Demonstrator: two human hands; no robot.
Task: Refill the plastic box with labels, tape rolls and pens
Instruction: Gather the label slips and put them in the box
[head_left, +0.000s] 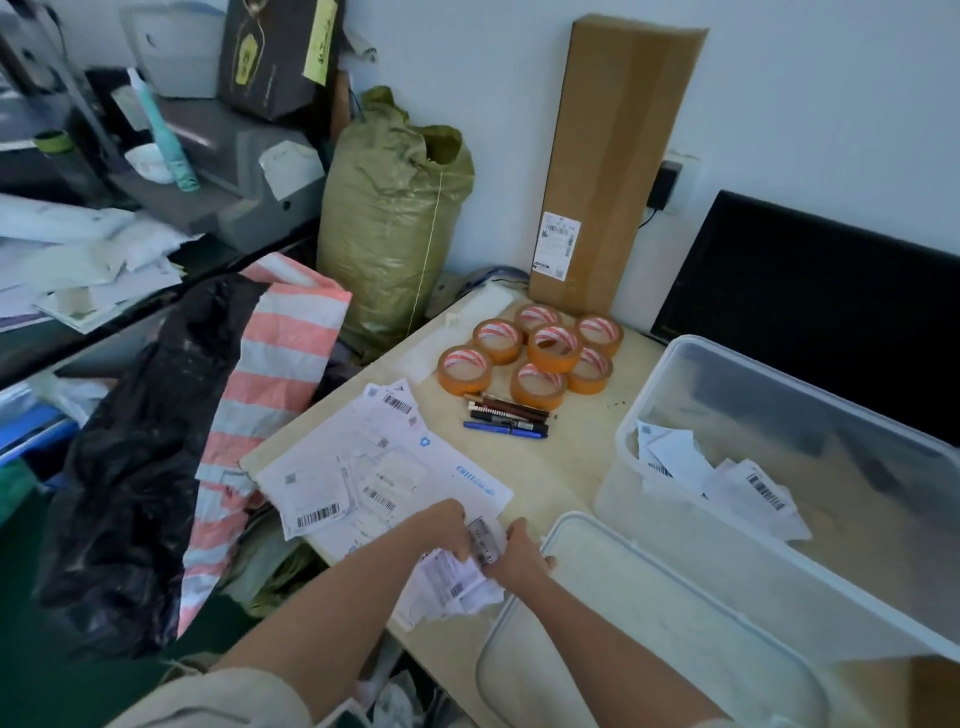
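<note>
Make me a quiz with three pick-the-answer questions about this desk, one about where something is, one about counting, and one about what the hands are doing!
1. Where do the pens lie?
A. inside the clear plastic box
B. on the table, just in front of the orange tape rolls
C. on the box lid

2. How many tape rolls?
A. three
B. seven
C. twelve

3. What do the left hand and right hand hold?
A. a bundle of paper labels
B. a pen
C. nothing

Answers: 1 B, the pens sit on the bare tabletop below the rolls. 2 B, seven rolls cluster together. 3 A, both hands grip the labels.
</note>
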